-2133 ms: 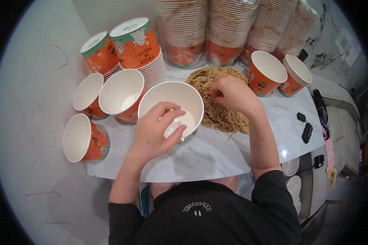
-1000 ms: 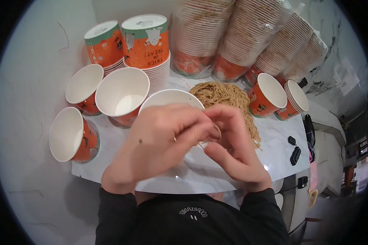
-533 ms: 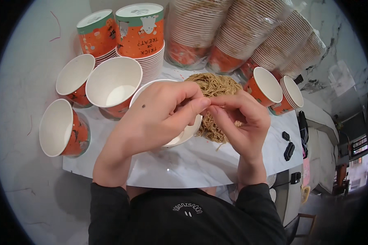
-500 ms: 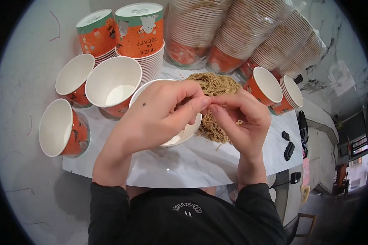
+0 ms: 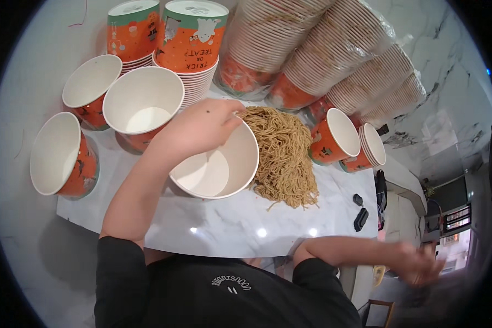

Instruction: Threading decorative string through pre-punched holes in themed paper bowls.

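Observation:
My left hand (image 5: 216,124) reaches over an open white-lined paper bucket (image 5: 213,186) on the table. Its fingers are pinched together at the bucket's far right rim, beside a heap of tan string (image 5: 287,158). Whatever lies between those fingertips is too small to make out. My right hand (image 5: 418,265) is stretched out to the right, beyond the table edge and away from the bucket. Motion smears its fingers, so what they hold, if anything, does not show.
More orange paper buckets (image 5: 65,164) stand open at the left, with upside-down stacks (image 5: 188,49) behind. Plastic-wrapped bucket stacks (image 5: 325,49) lean at the back. Smaller open buckets (image 5: 336,136) and black gadgets (image 5: 361,218) sit on the right of the marble-patterned table (image 5: 235,229).
My hands were together with fingertips pinched above the bucket and string heap. Now they are apart: the right has swung out far right, the left has moved to the bucket's rim.

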{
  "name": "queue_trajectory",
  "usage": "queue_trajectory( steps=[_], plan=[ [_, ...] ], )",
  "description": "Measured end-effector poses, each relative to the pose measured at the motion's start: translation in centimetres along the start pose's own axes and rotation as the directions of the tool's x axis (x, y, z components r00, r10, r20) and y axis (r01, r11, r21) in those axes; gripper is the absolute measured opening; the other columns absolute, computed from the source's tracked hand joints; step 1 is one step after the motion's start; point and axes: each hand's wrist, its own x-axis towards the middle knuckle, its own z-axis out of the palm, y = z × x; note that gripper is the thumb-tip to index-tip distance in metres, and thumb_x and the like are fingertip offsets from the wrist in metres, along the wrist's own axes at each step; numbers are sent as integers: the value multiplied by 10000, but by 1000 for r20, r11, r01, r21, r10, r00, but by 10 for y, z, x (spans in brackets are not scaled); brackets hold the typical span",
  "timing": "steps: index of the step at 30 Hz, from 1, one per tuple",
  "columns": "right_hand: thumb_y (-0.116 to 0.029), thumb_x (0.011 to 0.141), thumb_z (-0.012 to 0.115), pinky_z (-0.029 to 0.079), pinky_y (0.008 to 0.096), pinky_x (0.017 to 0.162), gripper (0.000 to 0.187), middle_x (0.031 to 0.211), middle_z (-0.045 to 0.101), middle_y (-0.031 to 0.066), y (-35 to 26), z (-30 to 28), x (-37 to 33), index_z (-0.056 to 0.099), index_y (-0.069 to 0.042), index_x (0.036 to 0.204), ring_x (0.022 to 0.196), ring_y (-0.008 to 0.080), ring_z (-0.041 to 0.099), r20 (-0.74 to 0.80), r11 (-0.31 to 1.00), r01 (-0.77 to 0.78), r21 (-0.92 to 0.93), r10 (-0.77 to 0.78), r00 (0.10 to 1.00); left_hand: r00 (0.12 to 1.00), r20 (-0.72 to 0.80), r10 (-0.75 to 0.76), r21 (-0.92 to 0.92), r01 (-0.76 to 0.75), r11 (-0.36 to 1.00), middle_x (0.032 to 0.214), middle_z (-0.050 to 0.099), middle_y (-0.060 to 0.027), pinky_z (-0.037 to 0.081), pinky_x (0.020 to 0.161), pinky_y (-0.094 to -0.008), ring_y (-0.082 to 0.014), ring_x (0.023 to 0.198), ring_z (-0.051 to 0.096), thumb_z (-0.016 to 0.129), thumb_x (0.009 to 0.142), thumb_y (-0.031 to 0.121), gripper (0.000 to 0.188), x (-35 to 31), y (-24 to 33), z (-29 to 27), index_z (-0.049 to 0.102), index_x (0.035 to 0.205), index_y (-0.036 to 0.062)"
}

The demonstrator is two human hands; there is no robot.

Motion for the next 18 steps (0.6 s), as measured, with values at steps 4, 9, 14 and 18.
queue_trajectory(
  steps=[4,9,14,18],
  plan=[
    [-86,917,598,338,276,581,109,757,410,14,-47,-9,20,524,-58,842,652,129,360,374,507,-541,671,397,838,988,40,146,131,-150,980,1116,676,-211,528,832,-422,-341,937,683,555,975,158,379,0,-14,15,573,1332,33],
    [63,796,669,507,265,668,104,913,645,82,-141,71,-71,682,38,896,767,148,614,1000,218,-976,-6,19,-2,980,9,200,-40,-199,979,1007,680,-140,521,851,-370,-256,955,674,541,1001,125,229,-17,9,-2,585,1198,17],
    [4,854,707,580,273,726,108,923,683,77,-187,78,-127,693,37,956,820,141,691,940,296,-951,-88,-291,-178,972,101,214,-379,-162,911,964,659,-19,507,793,-226,-51,907,623,540,1041,88,145,-27,27,-13,602,1127,-11],
    [5,861,693,577,291,712,100,874,650,100,-200,73,-125,652,26,949,780,193,695,942,380,-924,52,-325,-81,980,81,180,-523,-112,845,952,671,-27,521,773,-233,-57,891,630,573,1029,93,204,-23,23,-10,553,1215,13]
  ],
)
